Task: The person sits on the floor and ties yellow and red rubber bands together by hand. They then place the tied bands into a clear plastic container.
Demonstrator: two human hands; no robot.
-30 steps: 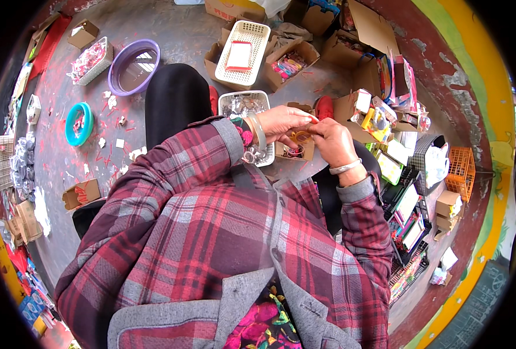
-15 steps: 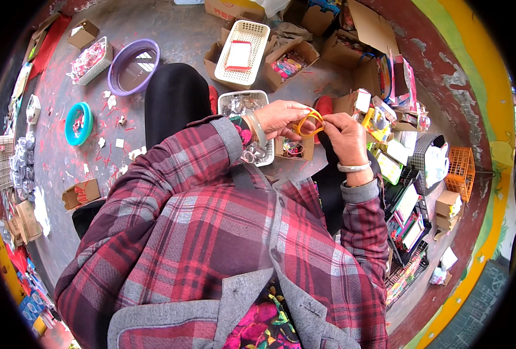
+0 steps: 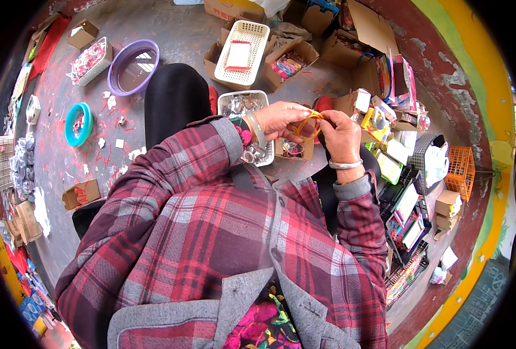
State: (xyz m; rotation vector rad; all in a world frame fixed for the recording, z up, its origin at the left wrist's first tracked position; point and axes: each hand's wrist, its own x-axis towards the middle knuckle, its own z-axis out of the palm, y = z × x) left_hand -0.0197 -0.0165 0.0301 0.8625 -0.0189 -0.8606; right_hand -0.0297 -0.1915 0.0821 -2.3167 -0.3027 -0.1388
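Observation:
My left hand (image 3: 278, 119) and my right hand (image 3: 339, 136) meet in front of my chest, stretching a yellow rubber band (image 3: 305, 121) between their fingers. Just below the hands sits a small open cardboard box (image 3: 293, 149) with coloured bits inside. A white mesh basket (image 3: 243, 104) full of clear wrapped pieces lies right behind my left wrist. Both arms wear red plaid sleeves, and a bangle sits on each wrist.
On the floor lie a purple bowl (image 3: 133, 67), a teal ring-shaped tub (image 3: 78, 123), a white basket (image 3: 241, 45) with a red-edged card, several open cardboard boxes (image 3: 287, 61), an orange crate (image 3: 459, 171) and stacked packets (image 3: 406, 215) at my right.
The rubber band has come out from between my closed fingers and is now stretched open between both hands; the hands lifted slightly.

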